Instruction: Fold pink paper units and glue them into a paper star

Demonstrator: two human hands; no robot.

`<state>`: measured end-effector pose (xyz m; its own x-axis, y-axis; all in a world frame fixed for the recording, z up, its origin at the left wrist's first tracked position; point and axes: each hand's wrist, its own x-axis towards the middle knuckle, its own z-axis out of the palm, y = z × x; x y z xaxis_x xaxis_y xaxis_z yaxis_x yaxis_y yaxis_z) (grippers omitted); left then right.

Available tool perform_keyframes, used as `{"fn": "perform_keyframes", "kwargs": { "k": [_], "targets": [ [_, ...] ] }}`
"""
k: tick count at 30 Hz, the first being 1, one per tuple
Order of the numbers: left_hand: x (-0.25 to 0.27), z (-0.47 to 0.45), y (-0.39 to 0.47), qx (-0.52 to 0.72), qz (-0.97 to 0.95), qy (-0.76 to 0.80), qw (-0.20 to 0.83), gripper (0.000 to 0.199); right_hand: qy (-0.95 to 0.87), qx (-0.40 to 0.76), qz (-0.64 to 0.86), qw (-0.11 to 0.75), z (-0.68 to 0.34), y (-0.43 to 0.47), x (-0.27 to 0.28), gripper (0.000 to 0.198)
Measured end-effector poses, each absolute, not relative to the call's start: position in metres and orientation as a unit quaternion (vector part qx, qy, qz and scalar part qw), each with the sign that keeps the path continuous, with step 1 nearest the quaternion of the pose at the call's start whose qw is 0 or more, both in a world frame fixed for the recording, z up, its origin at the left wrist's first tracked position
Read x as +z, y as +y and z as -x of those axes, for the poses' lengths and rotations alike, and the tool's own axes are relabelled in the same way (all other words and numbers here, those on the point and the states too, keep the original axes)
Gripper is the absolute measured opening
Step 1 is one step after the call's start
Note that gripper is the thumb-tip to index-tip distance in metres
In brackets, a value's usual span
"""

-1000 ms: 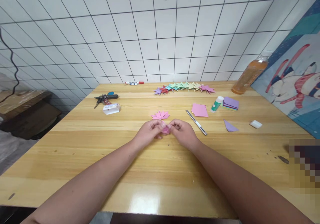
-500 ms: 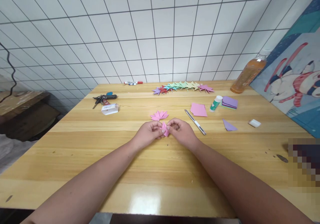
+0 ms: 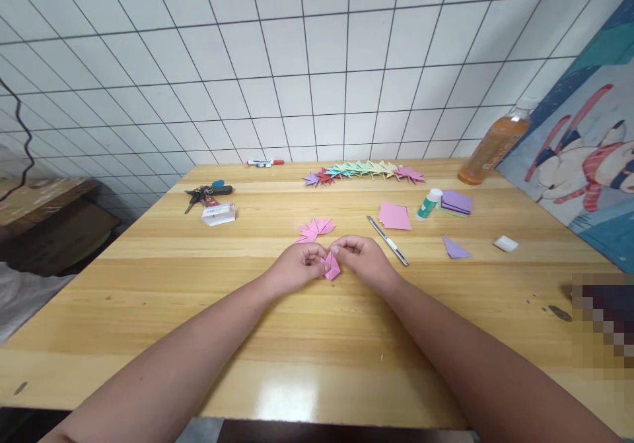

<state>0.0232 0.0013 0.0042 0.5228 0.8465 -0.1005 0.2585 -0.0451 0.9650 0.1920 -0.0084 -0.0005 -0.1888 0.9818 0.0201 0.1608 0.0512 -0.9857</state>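
A small pink folded paper [image 3: 332, 268] is held between my two hands over the middle of the table. My left hand [image 3: 300, 264] pinches its left side between thumb and fingers. At its upper right edge, the thumb and fingertips of my right hand [image 3: 360, 258] are closed on the same paper. Just beyond lies a pink fan of joined folded papers [image 3: 316, 230]. A utility knife [image 3: 388, 241] rests to the right of my right hand, with a stack of pink paper squares [image 3: 395, 216] behind it.
A glue stick [image 3: 429, 204], purple-topped paper stack [image 3: 456, 203], purple triangle [image 3: 456, 248] and white cap [image 3: 506, 243] lie rightward. At the back are a colourful row of folded papers [image 3: 366, 170], a marker [image 3: 265, 163] and a bottle [image 3: 495, 144]. Keys [image 3: 205, 195] and a white box [image 3: 218, 214] sit left.
The pink folded paper has turned and now shows a wider face, slightly lower between my hands. Both hands keep their hold on it. The fan beyond has not visibly moved on the table.
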Motion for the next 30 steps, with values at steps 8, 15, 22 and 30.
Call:
{"fn": "perform_keyframes", "kwargs": {
  "k": [8, 15, 22, 30],
  "targets": [
    [0.0029, -0.0204, 0.0041, 0.257, -0.648, 0.395, 0.598, 0.02, -0.575, 0.533, 0.477, 0.398, -0.196, -0.0074, -0.0016, 0.026],
    [0.0027, -0.02, 0.0047, 0.249, -0.65, 0.377, 0.611, 0.015, -0.573, 0.525, 0.48, 0.407, -0.194, -0.0063, -0.0031, 0.02],
    [0.0016, -0.0215, 0.002, 0.245, -0.667, 0.411, 0.571, 0.015, -0.595, 0.488, 0.499, 0.399, -0.1919, -0.0054, -0.0057, 0.015],
    [-0.0001, -0.0217, 0.0073, 0.318, -0.602, 0.456, 0.573, 0.025, -0.643, 0.414, 0.51, 0.394, -0.1884, -0.0134, -0.0013, 0.046]
  ]
}}
